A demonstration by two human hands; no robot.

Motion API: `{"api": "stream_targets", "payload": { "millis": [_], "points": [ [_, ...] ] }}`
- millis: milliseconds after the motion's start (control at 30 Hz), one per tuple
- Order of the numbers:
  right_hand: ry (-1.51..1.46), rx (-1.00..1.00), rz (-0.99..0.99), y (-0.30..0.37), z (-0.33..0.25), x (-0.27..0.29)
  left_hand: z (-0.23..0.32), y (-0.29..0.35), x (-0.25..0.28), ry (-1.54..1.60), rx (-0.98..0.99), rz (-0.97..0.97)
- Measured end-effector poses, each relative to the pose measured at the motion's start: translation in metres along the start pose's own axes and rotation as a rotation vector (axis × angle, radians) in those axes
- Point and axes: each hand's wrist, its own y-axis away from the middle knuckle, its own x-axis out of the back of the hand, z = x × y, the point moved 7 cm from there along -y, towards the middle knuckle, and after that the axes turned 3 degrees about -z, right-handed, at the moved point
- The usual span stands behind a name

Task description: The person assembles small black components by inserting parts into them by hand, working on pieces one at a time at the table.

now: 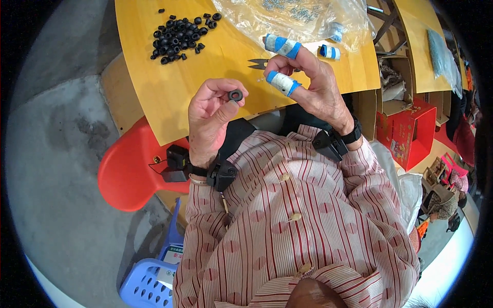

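My left hand [209,115] pinches a small black ring-shaped piece [235,96] between thumb and fingers, its hole facing up. To its right is my right hand [319,84], with blue and white tape wrapped round the thumb and the index finger. That index finger is stretched out, while the thumb tip and another fingertip come together near a tiny shiny bit [260,79], too small to name. Just beyond these fingertips, a pair of dark snips [258,63] lies on the yellow tabletop [215,61], partly hidden by the right hand.
A heap of black pieces [177,38] lies at the far left of the table. Farther back, a clear plastic bag [246,20] holds many small shiny parts; a taped roll [329,52] sits beside it. Around stand a red chair [126,164], blue plastic seat [149,282] and red box [405,133].
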Motion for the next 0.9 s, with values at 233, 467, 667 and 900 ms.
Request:
{"api": "stream_targets", "payload": {
  "millis": [233,467,667,900],
  "points": [
    [-0.012,0.015,-0.017,0.000,-0.001,-0.001,0.001,-0.001,0.000,0.064,-0.007,0.001],
    [0.002,0.049,-0.050,-0.002,-0.020,-0.006,-0.007,0.001,0.010,-0.042,-0.002,0.029],
    [0.349,0.331,-0.127,-0.006,-0.044,-0.016,-0.013,0.004,0.012,-0.097,0.072,0.093],
    [0.609,0.435,-0.199,-0.008,-0.053,-0.024,-0.015,0.002,0.010,-0.199,0.084,0.070]
  ]
}}
